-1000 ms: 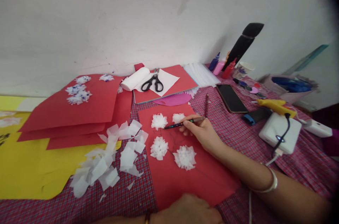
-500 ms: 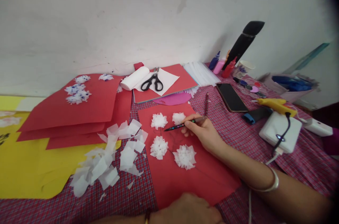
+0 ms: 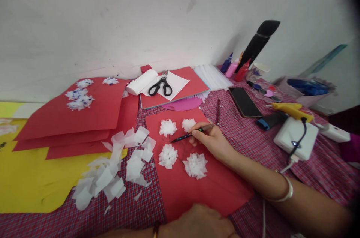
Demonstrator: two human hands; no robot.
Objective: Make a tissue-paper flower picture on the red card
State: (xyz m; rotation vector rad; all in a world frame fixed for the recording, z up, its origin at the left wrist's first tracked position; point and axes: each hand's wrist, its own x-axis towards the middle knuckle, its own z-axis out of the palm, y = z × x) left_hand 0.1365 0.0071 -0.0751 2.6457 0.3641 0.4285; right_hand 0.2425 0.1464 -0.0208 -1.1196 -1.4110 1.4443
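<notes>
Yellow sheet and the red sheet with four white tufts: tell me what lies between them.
In the head view, white paper pieces on checked cloth lie between the yellow sheet and red sheet, some overlapping the yellow.

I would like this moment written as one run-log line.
right hand: holds black pencil, tip at red sheet | left hand: at sheet's near edge | white paper flowers: four, on sheet
</notes>
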